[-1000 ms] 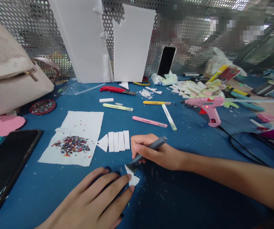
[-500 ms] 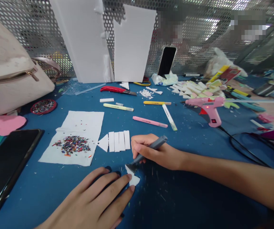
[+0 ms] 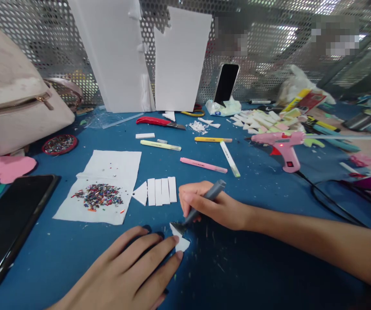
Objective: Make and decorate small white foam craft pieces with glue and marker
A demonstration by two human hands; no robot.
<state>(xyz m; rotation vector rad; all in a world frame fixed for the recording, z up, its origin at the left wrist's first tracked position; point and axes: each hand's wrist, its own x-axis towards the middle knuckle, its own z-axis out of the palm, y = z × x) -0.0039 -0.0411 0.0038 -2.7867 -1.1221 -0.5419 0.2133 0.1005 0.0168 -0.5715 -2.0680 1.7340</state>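
Observation:
My right hand (image 3: 206,204) is closed around a dark grey pen-like tool (image 3: 216,190), whose dark tip points down-left at a small white cut piece (image 3: 182,244). Fingertips of my left hand (image 3: 133,262) rest on the left edge of that piece; the hand lies flat with fingers apart. Above the hands, a white triangle (image 3: 141,193) and several white strips (image 3: 161,191) lie side by side. Left of them is a white sheet (image 3: 107,165) bearing a heap of multicoloured beads (image 3: 101,196).
A pink glue gun (image 3: 285,146) with its cable is at right. Pastel markers (image 3: 204,165) and a red cutter (image 3: 153,121) lie behind the hands. A black phone (image 3: 14,219), bead dish (image 3: 59,144) and bag (image 3: 14,94) are at left. White boards (image 3: 182,60) stand behind.
My right hand and the grey tool have shifted very slightly to the right. My left hand stays on the white piece.

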